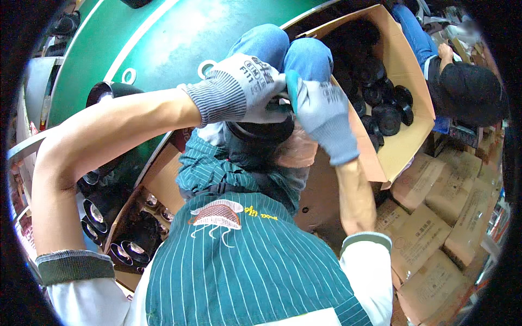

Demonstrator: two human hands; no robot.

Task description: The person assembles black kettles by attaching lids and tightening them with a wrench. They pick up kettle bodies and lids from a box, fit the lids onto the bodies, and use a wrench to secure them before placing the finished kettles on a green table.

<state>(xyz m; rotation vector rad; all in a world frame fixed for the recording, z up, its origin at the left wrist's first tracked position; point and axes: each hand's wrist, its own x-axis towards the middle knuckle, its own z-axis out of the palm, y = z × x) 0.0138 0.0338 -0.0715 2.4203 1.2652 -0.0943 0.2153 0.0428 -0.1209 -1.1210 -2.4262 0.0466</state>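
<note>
Both my hands wear grey knit gloves with teal palms and meet above my lap. My left hand (pixel 251 89) is curled with its fingers closed on a black round housing (pixel 266 131), part of which shows below the glove. Against its fingertips, my right hand (pixel 321 106) is closed in a pinch with the teal thumb side up. What the right fingers grip is hidden between the gloves. A crumpled clear plastic bag (pixel 296 149) lies beside the housing, over my striped green apron (pixel 234 261).
An open carton (pixel 405 146) of black round parts (pixel 387 117) stands to my right. Black cups with shiny insides (pixel 130 250) fill a box at left. White rings (pixel 129 76) lie on the green table (pixel 179 32). Stacked cartons (pixel 424 233) and another person (pixel 467 92) are at right.
</note>
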